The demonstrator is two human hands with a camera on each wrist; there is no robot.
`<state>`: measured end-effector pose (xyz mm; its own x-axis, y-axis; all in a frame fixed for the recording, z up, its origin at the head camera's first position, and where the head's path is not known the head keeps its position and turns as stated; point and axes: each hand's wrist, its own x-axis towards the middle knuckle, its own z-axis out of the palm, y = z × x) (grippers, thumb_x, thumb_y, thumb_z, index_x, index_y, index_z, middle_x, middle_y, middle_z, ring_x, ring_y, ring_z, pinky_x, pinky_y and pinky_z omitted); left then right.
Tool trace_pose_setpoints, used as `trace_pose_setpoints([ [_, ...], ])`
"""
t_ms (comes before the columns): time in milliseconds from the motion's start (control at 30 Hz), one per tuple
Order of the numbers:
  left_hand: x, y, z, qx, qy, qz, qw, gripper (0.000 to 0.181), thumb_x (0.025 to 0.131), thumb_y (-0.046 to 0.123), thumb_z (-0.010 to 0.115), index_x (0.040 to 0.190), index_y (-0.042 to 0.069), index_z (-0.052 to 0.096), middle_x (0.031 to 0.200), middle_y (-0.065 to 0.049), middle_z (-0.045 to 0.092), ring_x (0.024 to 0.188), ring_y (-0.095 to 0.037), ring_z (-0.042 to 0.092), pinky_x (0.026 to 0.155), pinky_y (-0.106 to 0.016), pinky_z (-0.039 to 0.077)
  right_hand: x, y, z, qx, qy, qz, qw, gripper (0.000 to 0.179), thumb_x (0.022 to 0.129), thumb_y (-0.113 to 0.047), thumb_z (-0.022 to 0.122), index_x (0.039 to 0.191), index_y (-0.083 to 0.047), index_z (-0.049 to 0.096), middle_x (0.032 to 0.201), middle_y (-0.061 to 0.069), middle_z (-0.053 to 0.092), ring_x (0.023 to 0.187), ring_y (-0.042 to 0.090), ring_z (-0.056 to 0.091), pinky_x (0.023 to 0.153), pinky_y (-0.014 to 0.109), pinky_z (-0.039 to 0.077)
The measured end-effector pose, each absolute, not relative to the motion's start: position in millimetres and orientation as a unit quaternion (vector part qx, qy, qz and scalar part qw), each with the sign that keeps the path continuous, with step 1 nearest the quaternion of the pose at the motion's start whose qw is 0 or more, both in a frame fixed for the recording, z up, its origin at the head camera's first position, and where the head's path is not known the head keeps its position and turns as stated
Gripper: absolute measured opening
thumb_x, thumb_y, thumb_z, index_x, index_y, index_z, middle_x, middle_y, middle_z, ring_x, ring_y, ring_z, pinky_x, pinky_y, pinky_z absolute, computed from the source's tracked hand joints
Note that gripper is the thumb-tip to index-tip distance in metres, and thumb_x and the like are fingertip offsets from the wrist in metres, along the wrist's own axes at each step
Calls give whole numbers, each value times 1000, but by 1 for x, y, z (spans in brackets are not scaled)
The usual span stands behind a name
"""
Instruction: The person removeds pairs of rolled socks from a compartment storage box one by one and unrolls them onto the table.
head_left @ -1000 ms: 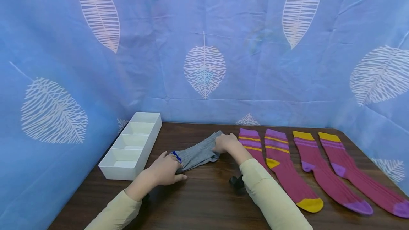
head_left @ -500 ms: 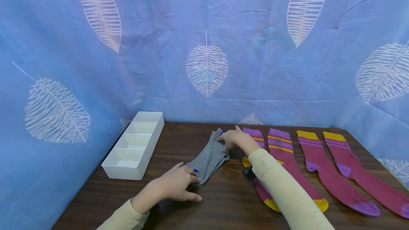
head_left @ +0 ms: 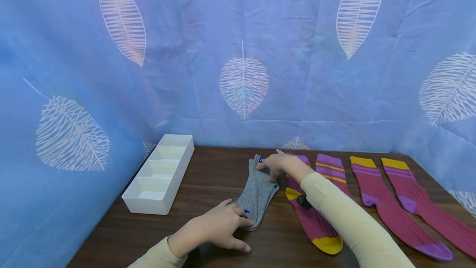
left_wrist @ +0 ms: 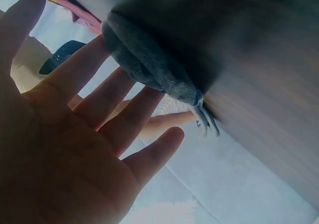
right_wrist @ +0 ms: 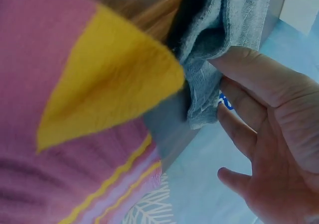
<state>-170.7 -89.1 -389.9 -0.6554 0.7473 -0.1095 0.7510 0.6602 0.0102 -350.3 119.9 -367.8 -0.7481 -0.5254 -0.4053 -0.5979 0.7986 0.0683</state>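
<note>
Grey ribbed socks (head_left: 256, 193) with blue marks lie on the table, one on the other as far as I can tell, stretching away from me at a slant. My left hand (head_left: 223, 224) is at their near end, its fingers spread and fairly straight, the fingertips touching the fabric. In the left wrist view, the palm of that hand (left_wrist: 75, 149) faces the camera and holds nothing. My right hand (head_left: 280, 166) is at the far end by a blue mark. The right wrist view has its thumb (right_wrist: 249, 64) against the edge of the grey socks (right_wrist: 204, 94), other fingers loosely extended.
On the left stands a white divided box (head_left: 161, 177). Right of the grey socks lie magenta socks with yellow heels and striped cuffs (head_left: 312, 218), partly under my right forearm. Farther right is a magenta pair with yellow cuffs (head_left: 390, 214). A blue leaf-print cloth (head_left: 297, 73) hangs behind.
The grey socks have swung from lying nearly crosswise to pointing more away from me. My left hand has come nearer and rightward with the near end; my right hand has shifted right, its fingers looser.
</note>
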Motion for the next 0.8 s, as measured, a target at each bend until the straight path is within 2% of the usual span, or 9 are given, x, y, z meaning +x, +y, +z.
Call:
trace_pose_setpoints([
  [33,-170,-88,-390,415,908,-18,55,59,87,65,57,135,32,58,126,8,62,122,-10,54,109,-52,39,-350,121,-369,-307,928,101,183,66,86,-23,75,146,-29,47,149,7,49,126,25,56,120,58,13],
  [100,-168,-86,-390,420,905,-13,62,60,88,65,57,138,33,55,130,8,60,125,-10,53,109,-52,39,-350,123,-370,-314,927,102,179,66,85,-23,75,145,-29,47,149,7,49,114,24,61,115,52,30],
  [200,-167,-83,-390,428,901,-2,78,62,89,64,56,142,34,49,137,7,57,129,-10,51,110,-54,38,-350,128,-371,-324,925,98,171,66,85,-22,76,144,-30,49,149,8,48,102,24,62,94,42,48],
  [267,-167,-82,-390,429,898,8,94,63,89,63,56,145,37,45,142,6,53,132,-10,49,111,-55,36,-351,130,-371,-333,924,95,163,66,84,-21,76,143,-31,50,150,10,47,103,26,62,80,38,50],
  [367,-166,-82,-391,437,892,23,112,65,90,63,55,148,40,38,148,7,47,137,-10,45,111,-55,35,-350,133,-371,-344,922,95,152,64,84,-20,76,142,-31,52,152,12,44,109,26,62,76,34,49],
  [400,-166,-82,-391,440,890,28,118,65,90,62,55,149,40,36,150,7,45,139,-11,43,111,-55,35,-349,133,-371,-347,921,96,147,63,84,-21,76,141,-31,53,152,12,43,115,27,60,79,34,50],
  [567,-167,-81,-394,464,876,44,123,65,93,59,53,151,39,32,155,6,38,143,-10,37,111,-51,37,-345,139,-370,-357,922,57,137,55,84,-18,76,135,-27,59,149,13,48,118,29,60,78,35,51],
  [667,-167,-80,-395,470,874,40,119,64,94,58,52,151,39,31,156,5,36,144,-10,36,112,-49,37,-347,147,-369,-364,922,21,127,47,85,-21,75,130,-23,64,143,11,54,120,29,59,86,39,54],
  [800,-166,-79,-395,470,874,32,119,64,95,57,51,152,36,31,157,4,35,143,-10,37,111,-46,39,-351,157,-368,-385,916,-8,111,39,88,-22,72,126,-18,67,141,12,56,126,31,56,99,46,50],
])
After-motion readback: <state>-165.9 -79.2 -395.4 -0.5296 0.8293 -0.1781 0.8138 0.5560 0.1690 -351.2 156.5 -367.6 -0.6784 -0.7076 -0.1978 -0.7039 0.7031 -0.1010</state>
